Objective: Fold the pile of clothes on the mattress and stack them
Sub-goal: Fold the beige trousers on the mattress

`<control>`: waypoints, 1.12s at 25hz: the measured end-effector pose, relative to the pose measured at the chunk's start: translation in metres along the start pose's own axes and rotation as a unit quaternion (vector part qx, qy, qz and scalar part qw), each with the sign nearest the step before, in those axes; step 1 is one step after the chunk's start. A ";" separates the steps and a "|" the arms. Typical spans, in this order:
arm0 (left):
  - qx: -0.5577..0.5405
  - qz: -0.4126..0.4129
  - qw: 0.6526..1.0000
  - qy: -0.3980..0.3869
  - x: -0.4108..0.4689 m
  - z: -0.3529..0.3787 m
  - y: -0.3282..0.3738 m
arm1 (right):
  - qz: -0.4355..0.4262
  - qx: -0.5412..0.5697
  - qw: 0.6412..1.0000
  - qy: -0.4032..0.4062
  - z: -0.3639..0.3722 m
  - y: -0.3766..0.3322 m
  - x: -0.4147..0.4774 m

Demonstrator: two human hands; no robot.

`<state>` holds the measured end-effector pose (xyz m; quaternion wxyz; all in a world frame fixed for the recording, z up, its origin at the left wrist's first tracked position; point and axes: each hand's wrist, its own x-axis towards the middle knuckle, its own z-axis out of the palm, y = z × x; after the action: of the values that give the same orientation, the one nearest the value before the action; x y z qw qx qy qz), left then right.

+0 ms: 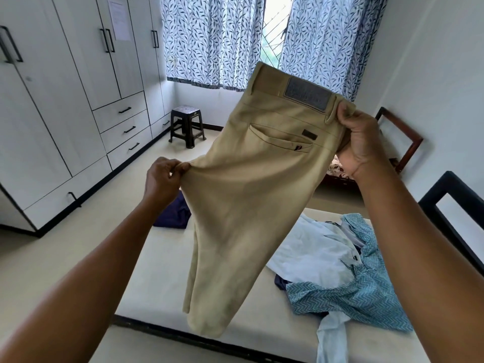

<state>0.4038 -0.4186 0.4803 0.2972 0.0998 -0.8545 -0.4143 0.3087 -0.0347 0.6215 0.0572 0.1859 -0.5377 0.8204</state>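
We are holding the khaki trousers [251, 192] up in the air above the mattress [157, 271]. We are judging them to be a medium-weight twill: soft enough to drape, with enough body to take a crease, neither slippery nor fragile. The waistband is looking like the thickest, stiffest part, so the firm hold belongs there. Our right hand [361, 142] is taking it at that spot, its grip clamped round the band beside a belt loop. Our left hand [162, 179] is pinching the point of the seat seam, its grip closed on a small fold of cloth. With those two holds the cloth between them is pulling fairly flat, and the legs are hanging freely towards the near edge of the mattress. The trousers are showing as a plain sandy beige and seem to be lying leg on leg. A grey leather patch [307, 94] is sitting on the waistband, and one back pocket [281, 138] is facing us. The unfolded pile [340, 271] of pale blue and teal shirts is lying on the mattress to our right, and a navy garment [174, 213] is lying at its far left.
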 end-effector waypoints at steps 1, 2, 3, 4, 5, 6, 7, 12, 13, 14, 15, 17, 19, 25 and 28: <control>-0.076 -0.043 0.996 -0.023 0.000 0.003 -0.003 | -0.008 -0.002 1.000 0.000 0.002 -0.002 -0.002; -0.163 -0.096 0.981 -0.049 -0.001 0.006 -0.004 | -0.013 -0.006 1.000 0.004 0.003 -0.004 -0.004; -0.233 -0.143 0.960 -0.064 -0.005 0.011 -0.002 | -0.018 -0.014 1.000 0.009 0.004 -0.007 -0.006; -0.266 -0.176 0.945 -0.068 -0.011 0.015 0.001 | -0.023 -0.028 0.999 0.011 0.004 -0.009 -0.008; -0.279 -0.195 0.938 -0.065 -0.017 0.020 0.005 | -0.027 -0.044 0.999 0.011 0.004 -0.010 -0.011; -0.287 -0.204 0.933 -0.070 -0.024 0.023 0.007 | -0.030 -0.063 0.997 0.012 0.004 -0.011 -0.014; -0.302 -0.205 0.926 -0.095 -0.031 0.024 0.005 | -0.030 -0.076 0.997 0.015 0.004 -0.011 -0.017; -0.305 -0.114 0.883 -0.339 -0.050 0.008 -0.015 | 0.004 -0.103 0.994 0.046 -0.009 -0.009 -0.028; -0.289 -0.110 0.887 -0.342 -0.050 0.004 -0.016 | 0.019 -0.115 0.992 0.045 -0.013 -0.008 -0.030; -0.285 -0.120 0.887 -0.343 -0.052 0.000 -0.016 | 0.035 -0.127 0.991 0.040 -0.014 -0.011 -0.031; -0.294 -0.135 0.881 -0.346 -0.053 -0.004 -0.013 | 0.054 -0.134 0.989 0.040 -0.015 -0.017 -0.026; -0.339 -0.160 0.860 -0.347 -0.053 -0.012 -0.003 | 0.104 -0.134 0.983 0.065 -0.015 -0.032 -0.004; -0.415 -0.175 0.838 -0.308 -0.047 -0.016 0.019 | 0.134 -0.052 0.988 0.060 -0.020 -0.043 0.020; -0.459 -0.319 0.814 -0.160 -0.033 0.009 0.031 | 0.193 0.130 0.967 0.099 -0.010 0.092 -0.031; -0.375 -0.337 0.854 -0.127 -0.050 0.011 -0.039 | 0.337 -0.009 0.937 0.089 0.013 0.174 -0.106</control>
<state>0.4347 -0.4152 0.4235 0.0431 0.2092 -0.5784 -0.7873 0.3589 -0.1074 0.4376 -0.1733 -0.0809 -0.5689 0.7998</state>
